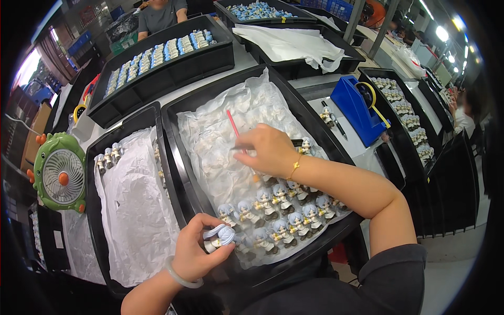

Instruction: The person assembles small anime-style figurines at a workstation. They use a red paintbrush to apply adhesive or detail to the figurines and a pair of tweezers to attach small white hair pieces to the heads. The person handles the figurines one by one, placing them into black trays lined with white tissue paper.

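My left hand (202, 249) grips a small figurine (227, 234) with pale blue hair near the front edge of the middle black tray (184, 173). Over the middle of that tray, my right hand (265, 149) is closed in a pinch. A blurred dark tip shows at its fingertips; its kind is unclear. A thin red stick (233, 123) runs beneath this hand toward a small orange end; whether the fingers hold it I cannot tell. White wrapping sheet (210, 136) covers the tray's far part. Rows of standing figurines (281, 231) fill its near part, partly behind my right forearm.
Left stands a paper-lined tray (131, 210) with several figurines, beside a green fan (61, 172). A figurine-filled tray (157, 79) is behind, with a person (160, 18) beyond. A blue tape dispenser (357, 113) and a pen (340, 127) lie right, near another tray (378, 73).
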Available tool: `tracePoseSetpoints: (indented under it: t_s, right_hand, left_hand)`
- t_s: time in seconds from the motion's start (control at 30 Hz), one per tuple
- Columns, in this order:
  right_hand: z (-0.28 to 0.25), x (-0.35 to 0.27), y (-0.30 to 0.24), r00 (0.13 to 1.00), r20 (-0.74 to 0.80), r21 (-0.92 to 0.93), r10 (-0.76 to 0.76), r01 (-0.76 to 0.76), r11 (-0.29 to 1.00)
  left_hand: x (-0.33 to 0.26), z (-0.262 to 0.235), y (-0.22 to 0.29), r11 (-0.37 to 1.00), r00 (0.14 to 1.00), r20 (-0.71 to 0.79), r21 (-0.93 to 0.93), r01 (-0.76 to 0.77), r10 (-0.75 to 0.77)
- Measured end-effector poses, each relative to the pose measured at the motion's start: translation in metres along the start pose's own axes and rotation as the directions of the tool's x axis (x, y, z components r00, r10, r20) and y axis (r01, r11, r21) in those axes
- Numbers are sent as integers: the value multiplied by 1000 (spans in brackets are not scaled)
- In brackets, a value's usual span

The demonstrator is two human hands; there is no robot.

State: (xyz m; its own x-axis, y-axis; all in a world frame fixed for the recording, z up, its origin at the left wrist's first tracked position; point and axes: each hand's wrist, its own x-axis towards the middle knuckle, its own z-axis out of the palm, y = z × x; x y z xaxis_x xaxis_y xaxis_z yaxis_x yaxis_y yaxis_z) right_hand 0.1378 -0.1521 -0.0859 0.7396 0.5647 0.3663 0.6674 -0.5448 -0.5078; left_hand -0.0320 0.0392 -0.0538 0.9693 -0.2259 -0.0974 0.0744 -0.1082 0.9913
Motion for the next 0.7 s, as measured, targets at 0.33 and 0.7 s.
tracePoseSetpoints:
  t_s: [0.33,0.7]
  right_hand:
    - [-49,-13,-66,926,281,806,251,-370,461]
    - [-33,-29,-80,963,179,805,-200,-27,593]
  left_hand:
    - [3,-5,-16,981,995,-60,180,-68,80]
    - [3,-6,-4,995,997,48,91,51,-56]
